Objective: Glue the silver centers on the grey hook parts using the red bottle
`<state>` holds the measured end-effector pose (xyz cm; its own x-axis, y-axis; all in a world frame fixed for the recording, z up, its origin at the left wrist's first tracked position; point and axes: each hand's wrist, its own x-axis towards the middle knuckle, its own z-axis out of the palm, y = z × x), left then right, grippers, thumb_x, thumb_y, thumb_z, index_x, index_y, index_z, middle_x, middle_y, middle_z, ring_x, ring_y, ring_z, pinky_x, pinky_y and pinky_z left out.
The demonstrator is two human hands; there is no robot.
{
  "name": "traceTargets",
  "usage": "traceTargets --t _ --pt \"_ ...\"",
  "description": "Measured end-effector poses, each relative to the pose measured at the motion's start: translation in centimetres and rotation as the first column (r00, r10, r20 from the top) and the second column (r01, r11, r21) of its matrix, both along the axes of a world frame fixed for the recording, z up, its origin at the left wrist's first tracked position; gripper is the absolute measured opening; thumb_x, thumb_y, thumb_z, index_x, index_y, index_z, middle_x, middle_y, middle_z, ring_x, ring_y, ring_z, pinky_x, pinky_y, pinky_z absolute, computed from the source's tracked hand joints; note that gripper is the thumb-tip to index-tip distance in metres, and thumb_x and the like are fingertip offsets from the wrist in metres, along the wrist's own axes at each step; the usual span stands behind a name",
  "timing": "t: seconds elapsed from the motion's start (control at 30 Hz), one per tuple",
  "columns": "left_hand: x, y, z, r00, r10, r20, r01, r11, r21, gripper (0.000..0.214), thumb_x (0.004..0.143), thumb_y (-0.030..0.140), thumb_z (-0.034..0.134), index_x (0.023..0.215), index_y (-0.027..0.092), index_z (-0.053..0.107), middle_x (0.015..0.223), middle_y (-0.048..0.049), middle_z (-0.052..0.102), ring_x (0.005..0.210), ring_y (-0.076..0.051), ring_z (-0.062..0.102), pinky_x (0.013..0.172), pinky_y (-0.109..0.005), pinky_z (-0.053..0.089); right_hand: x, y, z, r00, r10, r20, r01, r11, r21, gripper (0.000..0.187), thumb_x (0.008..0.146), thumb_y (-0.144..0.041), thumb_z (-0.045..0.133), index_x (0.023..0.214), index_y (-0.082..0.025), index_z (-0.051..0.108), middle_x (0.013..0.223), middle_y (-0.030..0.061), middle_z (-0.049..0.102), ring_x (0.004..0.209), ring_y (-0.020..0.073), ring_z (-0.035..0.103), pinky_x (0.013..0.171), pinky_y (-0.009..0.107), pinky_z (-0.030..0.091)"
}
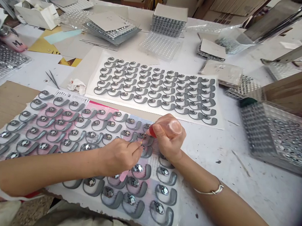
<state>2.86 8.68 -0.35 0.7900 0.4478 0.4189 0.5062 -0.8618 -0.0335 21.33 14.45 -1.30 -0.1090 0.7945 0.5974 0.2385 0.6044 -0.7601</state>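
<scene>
My right hand (pixel 169 136) is closed round a small clear squeeze bottle with a red tip (pixel 153 131), its nozzle pointed down at a grey hook-shaped part (pixel 142 137) on the near sheet (pixel 64 122). My left hand (pixel 120 156) pinches a thin stick (pixel 140 144) whose tip meets the same part. The near sheet carries several rows of grey hook-shaped parts with shiny round inserts. My forearms cover some of them.
A second white sheet (pixel 157 88) of the same grey parts lies farther back. Clear plastic trays of small metal discs stand at the right (pixel 276 133), left (pixel 4 61) and back (pixel 168 24). Tweezers (pixel 52 79) and a crumpled tissue (pixel 76 86) lie between the sheets. Brown cardboard (pixel 7 102) at left.
</scene>
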Motion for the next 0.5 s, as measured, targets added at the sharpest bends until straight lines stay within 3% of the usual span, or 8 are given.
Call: traceTargets --t 0.27,0.5 --pt "-0.1 0.06 0.36 1.0 -0.021 0.011 0.021 1.0 0.006 0.02 0.088 0.004 0.043 0.087 0.006 0.062 0.092 -0.0182 0.07 0.081 -0.019 0.07 0.061 -0.026 0.06 0.08 0.06 -0.2 1.0 -0.025 0.019 0.025 1.0 -0.001 0.023 0.084 -0.024 0.064 0.063 -0.018 0.056 0.062 0.0019 0.057 0.061 0.0157 0.053 0.059 0.033 0.045" --pt "0.05 0.07 0.47 0.999 -0.003 0.033 0.003 1.0 -0.001 0.021 0.088 0.002 0.041 0.086 0.007 0.061 0.09 -0.0168 0.07 0.08 -0.019 0.071 0.058 -0.025 0.06 0.18 0.07 -0.18 0.998 -0.046 0.051 0.042 0.996 0.084 0.018 0.084 -0.02 0.063 0.068 -0.019 0.055 0.063 0.0017 0.058 0.062 0.0157 0.054 0.059 0.033 0.046"
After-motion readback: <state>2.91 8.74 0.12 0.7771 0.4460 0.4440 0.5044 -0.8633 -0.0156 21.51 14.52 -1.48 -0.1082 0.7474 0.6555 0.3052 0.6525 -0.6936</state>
